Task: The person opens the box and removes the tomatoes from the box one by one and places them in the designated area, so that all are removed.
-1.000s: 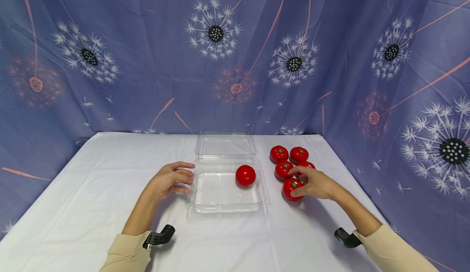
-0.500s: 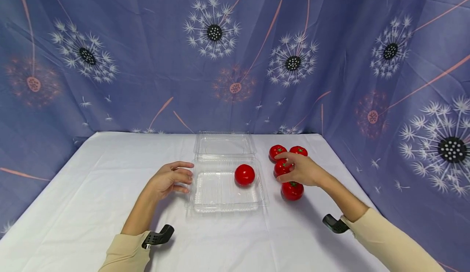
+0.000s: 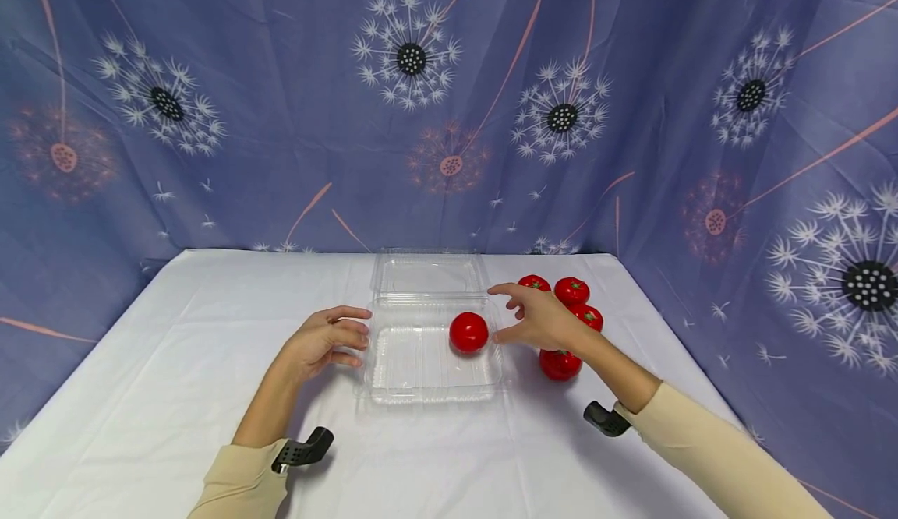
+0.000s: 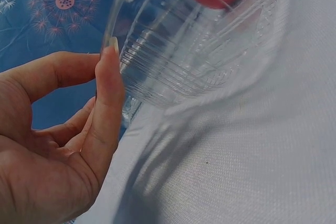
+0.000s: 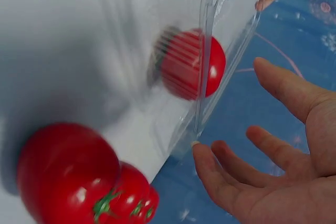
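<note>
A clear plastic clamshell box (image 3: 421,393) sits with its lid (image 3: 429,276) folded back behind it. A red tomato (image 3: 468,333) lies in the right part of its base. At the left rim is my left hand (image 3: 319,347); in the left wrist view, thumb and finger (image 4: 109,98) pinch that rim. My right hand (image 3: 536,318) holds nothing, its fingers spread at the box's right side. In the right wrist view, one fingertip (image 5: 195,148) comes right up to the rim. A front tomato (image 3: 560,365) shows below the right hand, which hides part of the group.
Several more tomatoes, such as the back right one (image 3: 571,291), stand right of the box. All rest on a white cloth (image 3: 196,363). A blue dandelion-print curtain (image 3: 281,114) closes off the back and sides.
My right hand has moved left from over the front tomatoes to the box's right edge, carrying nothing. The left hand, the box and the tomato in it have stayed put.
</note>
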Available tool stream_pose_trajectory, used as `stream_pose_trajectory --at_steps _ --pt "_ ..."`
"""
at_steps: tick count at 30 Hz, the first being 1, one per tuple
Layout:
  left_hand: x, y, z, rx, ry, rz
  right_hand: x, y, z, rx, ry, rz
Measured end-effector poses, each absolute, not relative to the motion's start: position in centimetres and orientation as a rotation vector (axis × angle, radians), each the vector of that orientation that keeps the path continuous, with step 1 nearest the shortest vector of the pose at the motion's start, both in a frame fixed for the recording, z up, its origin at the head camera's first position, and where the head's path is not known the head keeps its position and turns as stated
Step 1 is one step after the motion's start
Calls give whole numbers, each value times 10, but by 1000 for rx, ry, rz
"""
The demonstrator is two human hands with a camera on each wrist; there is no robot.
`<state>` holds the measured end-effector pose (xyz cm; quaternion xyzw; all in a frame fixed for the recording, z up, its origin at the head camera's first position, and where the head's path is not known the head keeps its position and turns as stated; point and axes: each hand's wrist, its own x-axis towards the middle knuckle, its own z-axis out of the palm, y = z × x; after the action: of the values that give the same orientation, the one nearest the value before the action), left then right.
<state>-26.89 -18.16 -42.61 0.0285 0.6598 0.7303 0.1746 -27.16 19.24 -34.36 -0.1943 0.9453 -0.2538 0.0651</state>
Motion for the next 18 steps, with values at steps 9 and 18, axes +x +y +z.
stream_pose_trajectory --at_steps 9,18 --pt "-269 -180 -428 96 1865 2086 -269 171 -346 -602 2820 -821" --pt "-269 -180 -426 80 1864 2078 -267 153 -353 -676 2829 -819"
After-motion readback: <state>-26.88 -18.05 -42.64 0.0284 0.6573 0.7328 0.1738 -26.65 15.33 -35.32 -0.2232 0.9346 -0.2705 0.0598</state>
